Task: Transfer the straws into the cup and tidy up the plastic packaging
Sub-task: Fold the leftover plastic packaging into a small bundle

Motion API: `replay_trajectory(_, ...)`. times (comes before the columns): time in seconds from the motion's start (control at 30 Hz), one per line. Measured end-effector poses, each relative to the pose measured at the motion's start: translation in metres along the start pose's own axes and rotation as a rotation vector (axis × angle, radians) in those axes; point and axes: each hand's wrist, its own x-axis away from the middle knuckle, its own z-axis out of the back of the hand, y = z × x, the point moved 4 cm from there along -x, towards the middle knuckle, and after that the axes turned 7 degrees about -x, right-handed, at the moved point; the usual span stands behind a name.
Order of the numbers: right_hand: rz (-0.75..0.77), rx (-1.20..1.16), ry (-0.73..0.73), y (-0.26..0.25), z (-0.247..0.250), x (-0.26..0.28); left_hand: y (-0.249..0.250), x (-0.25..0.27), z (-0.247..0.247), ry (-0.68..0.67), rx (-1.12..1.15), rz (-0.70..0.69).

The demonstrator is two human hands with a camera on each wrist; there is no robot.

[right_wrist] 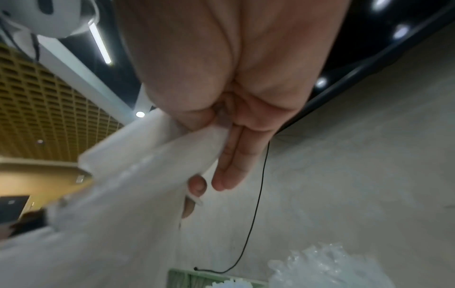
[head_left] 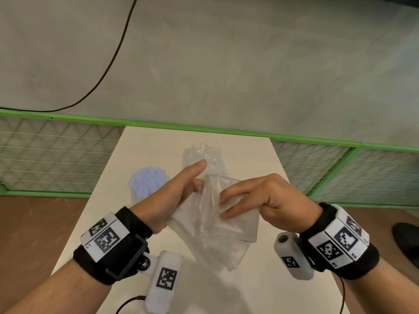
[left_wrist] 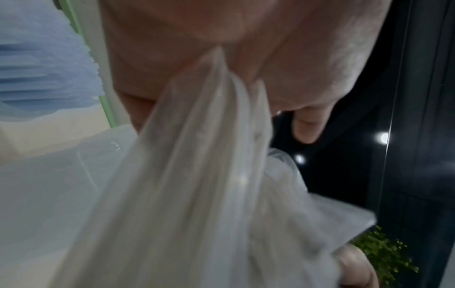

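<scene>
Both hands hold a stack of empty clear plastic packaging (head_left: 213,225) above the middle of the white table (head_left: 260,279). My left hand (head_left: 181,193) pinches its left edge, with the index finger stretched out straight. From the right, my right hand (head_left: 229,206) pinches the upper edge, fingers curled over it. Behind the left hand a bunch of blue straws (head_left: 147,183) stands upright, its cup hidden. Clear straws (head_left: 205,156) stand further back. The left wrist view shows the packaging (left_wrist: 197,185) bunched in my palm. In the right wrist view the packaging (right_wrist: 118,204) runs under my fingers (right_wrist: 229,165).
A green mesh fence (head_left: 340,166) runs behind the table. A black cable (head_left: 108,66) lies on the grey floor beyond it. A dark shoe (head_left: 405,241) shows at the right edge. The blue straws (left_wrist: 37,68) and the clear straws (right_wrist: 332,267) appear in the wrist views.
</scene>
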Motion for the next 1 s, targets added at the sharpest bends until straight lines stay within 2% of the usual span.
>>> replay_trajectory(0.13, 0.003, 0.098, -0.003, -0.003, 0.000, -0.004, 0.005, 0.002, -0.003, -0.089, -0.194, -0.111)
replay_trajectory(0.27, 0.014, 0.178, -0.034, 0.005, -0.001, -0.006, 0.002, 0.001, 0.005, -0.009, -0.237, -0.137)
replay_trajectory(0.33, -0.001, 0.205, -0.105, 0.010, -0.002, -0.006, 0.000, 0.001, 0.010, 0.044, -0.212, -0.122)
replay_trajectory(0.43, -0.167, 0.044, -0.194, 0.016, 0.004, 0.000, -0.001, 0.000, 0.021, 0.177, -0.297, -0.134)
replay_trajectory(0.47, -0.223, -0.016, -0.169, 0.017, 0.007, 0.000, -0.001, 0.001, 0.022, 0.228, -0.374, -0.151)
replay_trajectory(0.57, -0.335, 0.030, 0.097, 0.025, 0.003, -0.009, 0.001, -0.003, 0.017, 0.305, -0.525, -0.189)
replay_trajectory(0.67, -0.395, 0.220, 0.262, 0.035, -0.021, -0.025, 0.001, -0.006, 0.007, 0.350, -0.417, -0.223)
replay_trajectory(0.73, -0.355, 0.267, 0.369, 0.038, -0.025, -0.028, 0.001, -0.006, 0.006, 0.371, -0.288, -0.254)
replay_trajectory(0.9, -0.313, 0.102, 0.457, 0.034, -0.019, -0.031, -0.007, -0.004, 0.003, 0.311, -0.074, -0.300)
replay_trajectory(1.0, -0.338, -0.060, 0.474, 0.031, -0.018, -0.034, -0.008, -0.004, 0.011, 0.363, -0.054, -0.341)
